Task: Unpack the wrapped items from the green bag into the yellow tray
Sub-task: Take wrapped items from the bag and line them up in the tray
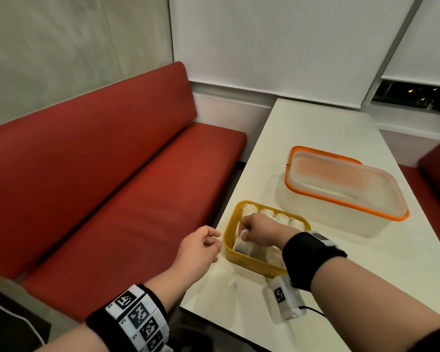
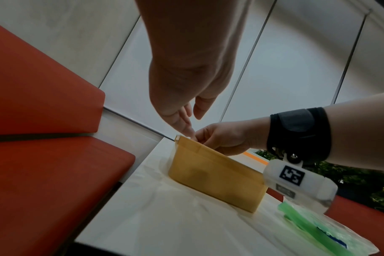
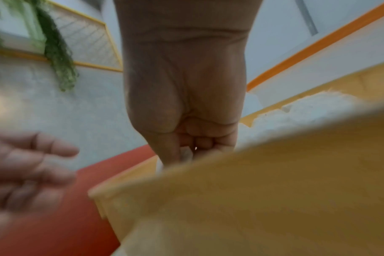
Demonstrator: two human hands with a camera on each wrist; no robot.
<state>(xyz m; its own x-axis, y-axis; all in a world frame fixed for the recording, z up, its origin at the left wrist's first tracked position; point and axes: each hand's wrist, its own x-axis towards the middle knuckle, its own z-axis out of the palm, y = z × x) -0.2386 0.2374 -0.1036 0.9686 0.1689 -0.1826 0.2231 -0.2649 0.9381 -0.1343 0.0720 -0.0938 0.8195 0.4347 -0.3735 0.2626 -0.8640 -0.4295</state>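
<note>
The yellow tray (image 1: pixel 228 241) stands near the left edge of the white table and holds several white wrapped items (image 1: pixel 267 214) in rows. My right hand (image 1: pixel 243 232) reaches into the tray's near left corner and pinches a wrapped item (image 1: pixel 240 247) by its top. In the right wrist view its curled fingers (image 3: pixel 200 142) close on the white wrapper (image 3: pixel 186 154) behind the tray wall (image 3: pixel 252 199). My left hand (image 1: pixel 213 240) hovers just left of the tray, loosely curled and holding nothing. The green bag (image 2: pixel 314 226) lies flat on the table near me.
A large clear box with an orange-rimmed lid (image 1: pixel 341 189) sits behind the tray to the right. A red bench (image 1: pixel 112 186) runs along the table's left side. The table edge (image 1: pixel 203 283) is close beside the tray.
</note>
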